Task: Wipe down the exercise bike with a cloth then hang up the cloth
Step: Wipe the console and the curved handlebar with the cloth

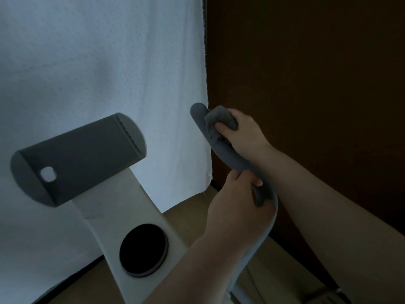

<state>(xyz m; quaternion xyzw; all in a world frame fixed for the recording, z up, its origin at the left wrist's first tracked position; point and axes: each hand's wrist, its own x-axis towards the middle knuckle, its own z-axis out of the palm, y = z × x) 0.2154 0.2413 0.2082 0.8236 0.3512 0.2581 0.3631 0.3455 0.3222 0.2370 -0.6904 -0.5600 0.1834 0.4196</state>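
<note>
The exercise bike has a white frame [140, 218] with a round black dial [143, 250] and a grey console [79, 159] at the left. Its grey curved handlebar [198, 119] rises at the centre right. My right hand [243, 132] grips a small grey cloth [219, 120] bunched against the upper end of the handlebar. Lower down the same bar, my left hand [236, 202] curls around it and holds it. The stretch of bar between my hands shows; the part under my fingers is hidden.
A white curtain [98, 62] hangs behind the bike, reaching almost to the floor. A dark brown wall or door [306, 73] fills the right side. Tan flooring [274, 270] shows below, with a grey bike base part [326, 297] at the bottom right.
</note>
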